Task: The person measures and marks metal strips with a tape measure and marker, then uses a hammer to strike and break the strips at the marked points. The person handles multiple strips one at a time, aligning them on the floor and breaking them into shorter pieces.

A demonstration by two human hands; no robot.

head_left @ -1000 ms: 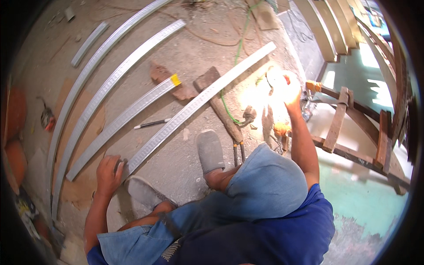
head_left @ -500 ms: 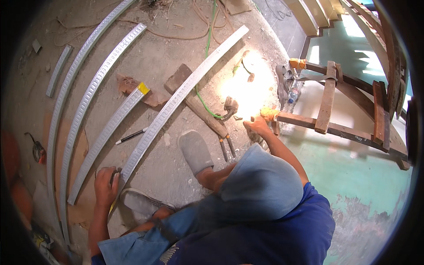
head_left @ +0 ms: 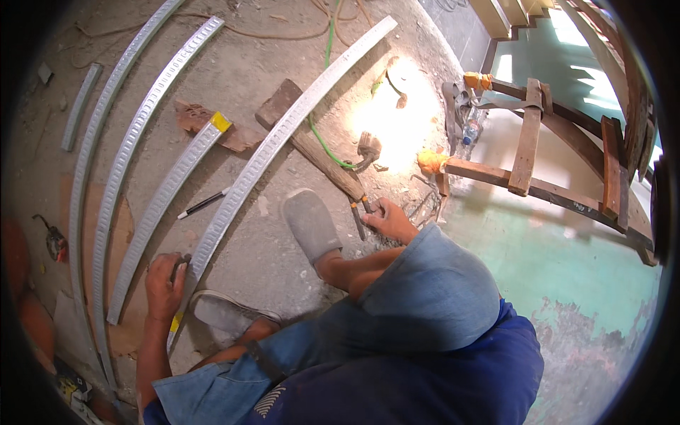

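Note:
My left hand is closed beside the lower part of a curved metal strip; a small dark thing shows at its fingertips, too little of it to name. My right hand pinches one handle of the pliers, a two-handled tool with orange-and-black grips whose jaws I cannot make out. The pliers lie by the end of a hammer's wooden handle. The strip crosses over the hammer, whose blocky head shows on the strip's far side. A black-and-white marker lies left of the strip.
More curved metal strips lie to the left, a shorter one with yellow tape. A glaring lamp with a green cord stands ahead. A wooden ladder-like frame is at right. My slippered foot is between my hands.
My right hand has come back from beside the lamp and the frame's wrapped end to the pliers' handles. My left hand stays by the strip. The whole view has shifted slightly.

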